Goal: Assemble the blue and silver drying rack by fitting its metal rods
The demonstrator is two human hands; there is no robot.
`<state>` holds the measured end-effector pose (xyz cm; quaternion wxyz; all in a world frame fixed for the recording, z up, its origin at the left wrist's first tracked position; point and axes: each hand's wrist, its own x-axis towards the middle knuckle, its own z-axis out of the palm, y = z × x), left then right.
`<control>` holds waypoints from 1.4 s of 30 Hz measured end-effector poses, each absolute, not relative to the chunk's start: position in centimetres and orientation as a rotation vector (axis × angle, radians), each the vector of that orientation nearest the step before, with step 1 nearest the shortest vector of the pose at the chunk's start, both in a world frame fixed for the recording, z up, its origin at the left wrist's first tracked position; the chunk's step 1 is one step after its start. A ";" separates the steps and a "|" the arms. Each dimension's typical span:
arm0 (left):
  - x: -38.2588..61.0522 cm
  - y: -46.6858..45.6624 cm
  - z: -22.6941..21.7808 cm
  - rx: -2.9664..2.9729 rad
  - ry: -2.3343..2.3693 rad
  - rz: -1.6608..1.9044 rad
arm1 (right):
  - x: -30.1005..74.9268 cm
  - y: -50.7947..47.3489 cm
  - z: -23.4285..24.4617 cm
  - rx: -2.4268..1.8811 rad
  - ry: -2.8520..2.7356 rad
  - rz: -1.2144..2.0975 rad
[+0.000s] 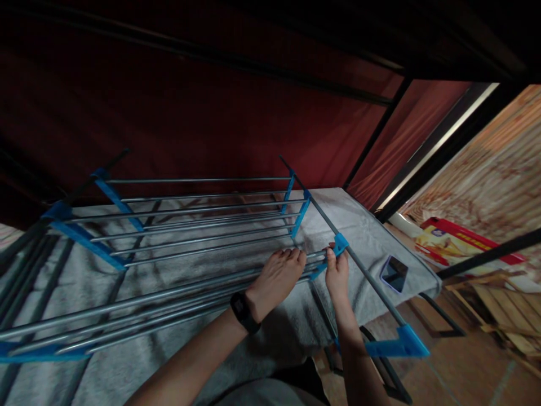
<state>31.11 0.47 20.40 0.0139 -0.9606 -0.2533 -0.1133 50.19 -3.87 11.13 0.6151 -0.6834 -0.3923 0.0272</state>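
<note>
A rack of grey metal tubes and blue plastic brackets lies across a grey cloth point(177, 355). My left hand point(276, 279), with a black watch point(245, 313) on its wrist, is closed around a metal tube point(181, 290) of the near tier. Just to its right, my right hand point(337, 276) pinches the end of that tier where the tubes meet a blue bracket point(340, 242). That bracket sits on a long side pole point(366, 276). Whether the tube end is fully inside the bracket is hidden by my fingers. Another blue bracket point(408, 344) sits at the pole's near end.
A phone point(394, 274) lies on the cloth right of the pole. Farther tiers with blue brackets point(301, 217) rise behind my hands. Dark red fabric point(211, 124) hangs at the back. On the right are a red and yellow box point(456, 242) and wooden slats point(502, 310).
</note>
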 end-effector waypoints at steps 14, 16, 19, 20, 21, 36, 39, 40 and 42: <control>35.5 0.9 19.1 -3.021 -0.601 -0.421 | 50.0 -3.7 11.1 -1.596 -0.895 0.042; 36.0 0.9 19.0 -3.033 -0.586 -0.414 | 49.9 -3.7 11.2 -1.588 -0.895 0.042; 36.8 1.0 19.0 -3.045 -0.550 -0.434 | 49.8 -3.7 11.5 -1.569 -0.896 0.052; 37.0 1.0 19.1 -3.045 -0.548 -0.431 | 49.8 -3.7 11.7 -1.564 -0.898 0.061; 37.2 1.0 19.1 -3.042 -0.552 -0.419 | 49.7 -3.8 11.8 -1.561 -0.900 0.069; 37.7 1.3 20.0 -3.103 -0.695 -0.391 | 49.9 -4.3 11.4 -1.601 -0.944 0.064; 37.7 1.3 20.2 -3.120 -0.717 -0.397 | 50.0 -4.3 11.3 -1.587 -0.953 0.085; 37.7 1.3 20.3 -3.121 -0.728 -0.394 | 50.0 -4.4 11.3 -1.582 -0.955 0.090; 37.6 1.2 20.4 -3.123 -0.736 -0.394 | 50.0 -4.5 11.4 -1.580 -0.965 0.098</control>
